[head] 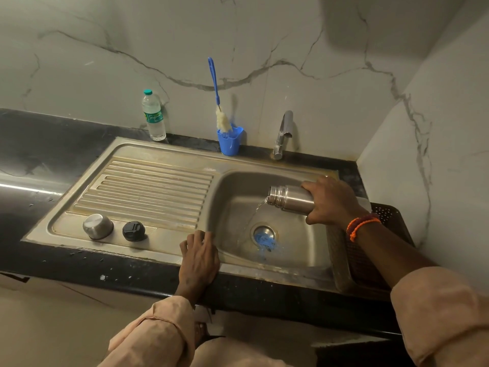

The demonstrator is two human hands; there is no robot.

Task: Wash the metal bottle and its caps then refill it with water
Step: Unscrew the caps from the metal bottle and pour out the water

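My right hand (330,201) gripped the metal bottle (289,199) tipped mouth-down over the sink (230,192) to drain it. Left hand (198,256) lay open on the bench's front edge for support; both caps (98,226) parked on the drainboard.

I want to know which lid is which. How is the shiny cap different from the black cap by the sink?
The steel cap is silvery, smooth and bigger; the black cap is dark, smaller and has a ridged, moulded top. The steel cap looks like an upturned cup, the black cap like a flat plug. Both sit side by side on the drainboard, untouched by either hand.
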